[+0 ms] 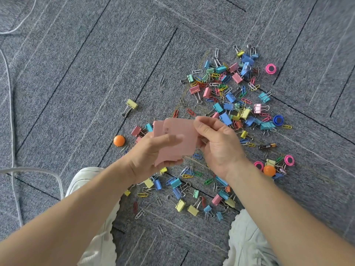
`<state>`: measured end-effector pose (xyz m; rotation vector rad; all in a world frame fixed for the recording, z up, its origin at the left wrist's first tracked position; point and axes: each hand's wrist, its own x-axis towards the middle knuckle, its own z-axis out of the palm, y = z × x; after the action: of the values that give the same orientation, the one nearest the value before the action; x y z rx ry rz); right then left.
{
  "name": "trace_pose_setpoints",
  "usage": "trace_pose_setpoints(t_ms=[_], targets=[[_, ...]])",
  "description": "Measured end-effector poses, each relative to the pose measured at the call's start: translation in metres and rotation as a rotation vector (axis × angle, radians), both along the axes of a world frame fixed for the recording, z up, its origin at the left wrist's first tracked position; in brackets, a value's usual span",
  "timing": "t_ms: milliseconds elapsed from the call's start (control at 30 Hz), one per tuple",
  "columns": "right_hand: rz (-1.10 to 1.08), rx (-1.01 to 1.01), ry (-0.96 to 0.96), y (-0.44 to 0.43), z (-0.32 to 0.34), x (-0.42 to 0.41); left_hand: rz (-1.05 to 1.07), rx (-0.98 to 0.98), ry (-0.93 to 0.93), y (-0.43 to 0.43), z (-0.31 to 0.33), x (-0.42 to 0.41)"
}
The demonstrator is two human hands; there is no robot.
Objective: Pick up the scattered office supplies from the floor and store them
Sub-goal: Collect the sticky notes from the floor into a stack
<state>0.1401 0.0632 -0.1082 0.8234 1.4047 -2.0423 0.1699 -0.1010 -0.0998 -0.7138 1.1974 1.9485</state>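
Pink cards (pixel 180 131), left hand (pixel 151 154), right hand (pixel 219 144) gripping

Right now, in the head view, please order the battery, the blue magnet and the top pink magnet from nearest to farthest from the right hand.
1. Battery: on the carpet, just right of the right hand.
2. Blue magnet: farther right and higher in the picture, at the edge of the pile.
3. Top pink magnet: far up and right, beside the pile's top.
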Motion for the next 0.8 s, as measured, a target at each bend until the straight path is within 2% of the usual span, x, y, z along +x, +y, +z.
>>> trace_pose_setpoints(t_ms=[133,267,400,600,700,800], targets=[[0.153,0.15,0.072,-0.011,0.0,0.006,-0.036,-0.011,0.042,0.004,0.003,0.002],[0.179,0.094,0.005,-0.017,0.005,0.009,0.04,-0.013,0.0,0.004,0.004,0.003],[0.187,0.074,-0.021,-0.018,-0.002,0.008,0.016,0.025,0.012,0.002,0.003,0.005],[0.183,0.02,-0.092,-0.017,-0.01,0.014,-0.008,0.075,-0.075,0.005,-0.001,0.009],[0.212,0.068,0.014,-0.01,-0.016,0.014,-0.081,0.059,-0.1,0.003,-0.001,0.009],[0.431,0.287,0.236,0.003,-0.017,0.01,-0.151,-0.013,-0.101,0.003,-0.003,0.011]])
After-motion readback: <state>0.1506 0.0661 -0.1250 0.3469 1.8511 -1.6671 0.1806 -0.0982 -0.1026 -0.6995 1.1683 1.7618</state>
